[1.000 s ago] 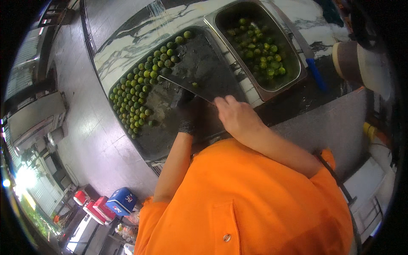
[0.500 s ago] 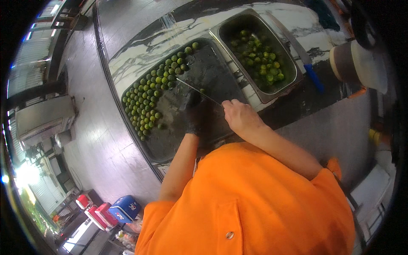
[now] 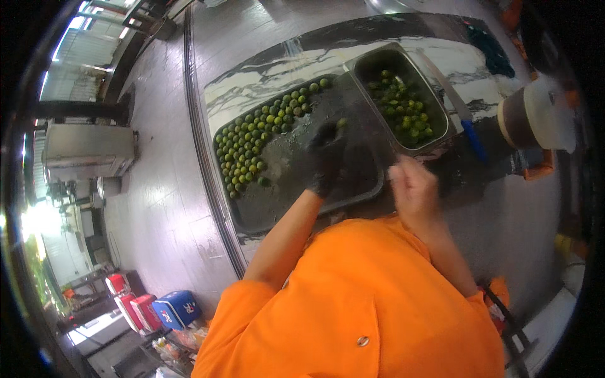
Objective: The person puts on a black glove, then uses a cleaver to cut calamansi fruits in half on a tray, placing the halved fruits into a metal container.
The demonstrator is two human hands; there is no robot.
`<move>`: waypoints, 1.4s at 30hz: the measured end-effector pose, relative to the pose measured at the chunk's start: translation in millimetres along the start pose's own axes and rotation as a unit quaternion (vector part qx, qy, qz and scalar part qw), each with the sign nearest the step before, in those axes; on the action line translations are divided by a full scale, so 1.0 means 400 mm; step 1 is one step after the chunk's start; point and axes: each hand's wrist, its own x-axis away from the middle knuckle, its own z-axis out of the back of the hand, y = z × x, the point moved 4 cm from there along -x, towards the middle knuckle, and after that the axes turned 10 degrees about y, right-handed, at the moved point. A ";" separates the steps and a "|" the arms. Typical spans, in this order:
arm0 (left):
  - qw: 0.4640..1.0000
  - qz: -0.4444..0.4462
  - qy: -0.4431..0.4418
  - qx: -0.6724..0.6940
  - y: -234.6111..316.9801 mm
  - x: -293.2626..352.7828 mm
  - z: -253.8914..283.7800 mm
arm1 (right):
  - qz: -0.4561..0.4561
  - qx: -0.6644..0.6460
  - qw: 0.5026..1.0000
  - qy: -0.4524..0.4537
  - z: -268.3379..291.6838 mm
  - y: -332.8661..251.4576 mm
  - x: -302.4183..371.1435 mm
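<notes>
My left hand (image 3: 326, 157), in a black glove, is over the black tray (image 3: 283, 211). Its fingers are closed, and a green lime (image 3: 342, 123) shows at their tips. To its right, my bare right hand (image 3: 416, 189) is closed near the tray's right corner, smeared by motion. The knife it grips shows only as a faint streak. Many small whole limes (image 3: 258, 135) are massed along the tray's far left side. Beyond my right hand, a steel pan (image 3: 449, 123) holds green lime pieces (image 3: 406, 110).
A knife with a blue handle (image 3: 472, 140) lies right of the pan. Farther right stands a translucent tub (image 3: 535, 116) with dark contents. Dark green cloth (image 3: 488, 50) lies at the marble counter's (image 3: 252, 82) far right. Coolers (image 3: 176, 309) stand lower left.
My right hand has drawn back and to the right with the knife, away from my left hand. My left hand and the lime have shifted slightly away from me. The view has shifted too.
</notes>
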 end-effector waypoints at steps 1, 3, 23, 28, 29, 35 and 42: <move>1.000 -0.021 -0.008 0.016 0.067 -0.005 -0.038 | 0.003 0.029 0.999 0.031 0.044 0.007 0.012; 0.991 -0.122 -0.036 -0.051 0.138 -0.034 -0.044 | -0.044 0.031 0.997 0.047 0.117 0.025 0.024; 0.933 -0.202 -0.030 -0.295 -0.003 -0.192 0.165 | 0.001 -0.078 0.997 -0.011 0.063 -0.013 0.039; 0.997 -0.012 -0.070 0.020 -0.051 -0.076 0.188 | -0.013 -0.072 0.997 -0.030 0.031 0.005 0.045; 0.996 -0.026 -0.084 0.027 -0.048 -0.052 0.184 | -0.023 -0.071 0.997 -0.037 0.025 0.013 0.045; 0.987 0.057 -0.114 0.096 -0.044 0.003 0.159 | -0.022 -0.034 0.995 -0.089 -0.011 0.026 0.027; 0.970 0.177 -0.096 0.140 -0.032 0.000 0.145 | -0.035 -0.035 0.992 -0.115 -0.051 0.033 0.026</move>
